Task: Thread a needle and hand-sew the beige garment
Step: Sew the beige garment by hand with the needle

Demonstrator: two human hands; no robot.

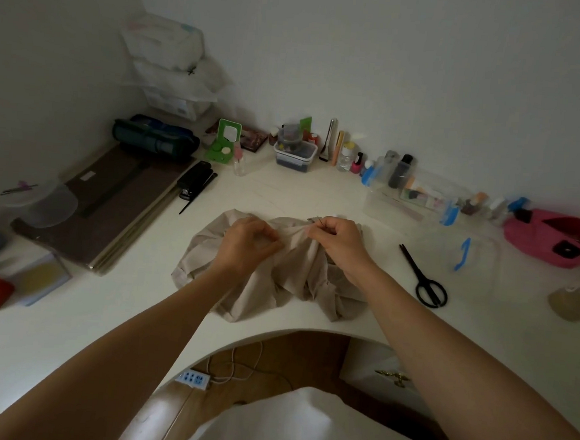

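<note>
Beige garment (291, 275) lies crumpled at mid table, near the curved front edge of the white table (110, 313), w/ both hands on its far part. L hand (246, 242): fingers curled, thumb & forefinger pinching a fold of the cloth, wrist resting on the fabric. R hand (337, 240): just right of the L, fingers clenched, tips pinching a thin dark needle (319, 221) that pokes up & left at the garment's far edge. Thread too fine to make out; can't tell if the needle is in the cloth or just above it. Hands are close but not touching, a ridge of bunched fabric btwn them.

Black scissors (426, 281) lie right of the garment, apart from it, blades pointing far-left. Black stapler (195, 179) sits far left. Clear box (417, 199) w/ blue clips is far right, pink pouch (551, 238) beyond it at right edge. Row of small bottles (346, 156) stands along the far wall. Power strip (193, 379) on the floor under the table's cut-out.
</note>
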